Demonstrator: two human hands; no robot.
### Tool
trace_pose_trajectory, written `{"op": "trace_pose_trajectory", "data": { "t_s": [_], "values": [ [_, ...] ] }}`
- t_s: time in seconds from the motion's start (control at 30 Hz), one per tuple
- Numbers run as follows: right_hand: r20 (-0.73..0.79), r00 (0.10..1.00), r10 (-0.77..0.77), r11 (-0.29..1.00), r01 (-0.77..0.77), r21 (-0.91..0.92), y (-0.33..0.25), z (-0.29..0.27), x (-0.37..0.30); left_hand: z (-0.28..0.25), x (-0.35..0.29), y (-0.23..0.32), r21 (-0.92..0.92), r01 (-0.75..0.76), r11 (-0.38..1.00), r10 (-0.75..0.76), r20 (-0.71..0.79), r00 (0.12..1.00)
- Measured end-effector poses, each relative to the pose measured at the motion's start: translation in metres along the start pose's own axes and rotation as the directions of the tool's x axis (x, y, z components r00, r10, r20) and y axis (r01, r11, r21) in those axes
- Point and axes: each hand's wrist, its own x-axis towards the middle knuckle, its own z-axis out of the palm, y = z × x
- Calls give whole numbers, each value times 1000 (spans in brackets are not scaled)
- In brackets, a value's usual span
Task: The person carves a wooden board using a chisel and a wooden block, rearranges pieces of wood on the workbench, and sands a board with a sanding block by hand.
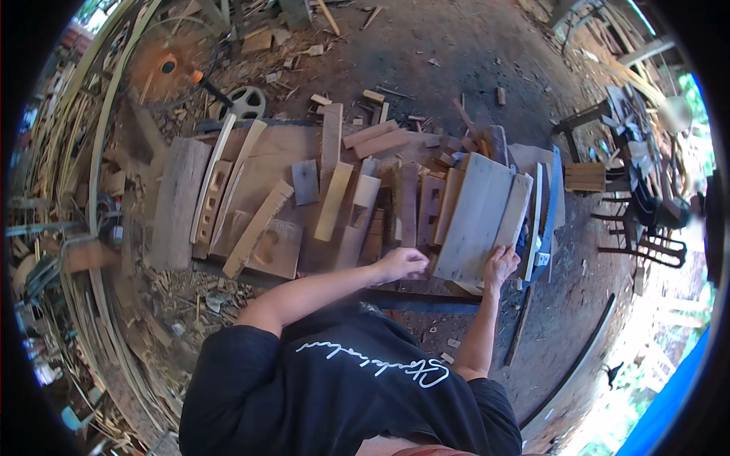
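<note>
A wide pale wooden board [477,220] leans tilted on a low bench [426,301] piled with offcuts. My right hand [499,266] grips the board's near right corner. My left hand [403,264] rests at the board's near left edge, fingers curled on the wood; whether it grips the board or a smaller piece beside it I cannot tell. More planks [525,209] stand on edge just right of the board.
Several planks and cut-out wood blocks [274,251] cover the bench to the left. A blue frame [551,213] stands right of the board. Bent strips and scrap [99,190] heap at far left. A dark metal chair [646,228] is at right. Dirt floor [426,53] lies beyond.
</note>
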Motion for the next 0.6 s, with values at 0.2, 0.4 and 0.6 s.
{"op": "trace_pose_trajectory", "data": {
  "t_s": [0.2, 0.4, 0.6],
  "values": [
    [-102, 993, -56, 990, 42, -132, -63, -26, -4, -84, -96, -82, 54, -87, 995, 102, -444, 890],
    [-130, 915, -381, 905, 398, 148, -171, -41, -54, -142, -172, -127, 292, -9, 956, 246, -788, 565],
    [373, 745, -553, 826, 431, 363, -244, 3, -171, -178, -210, -116, 635, 68, 769, 525, -689, 499]
  ]
}}
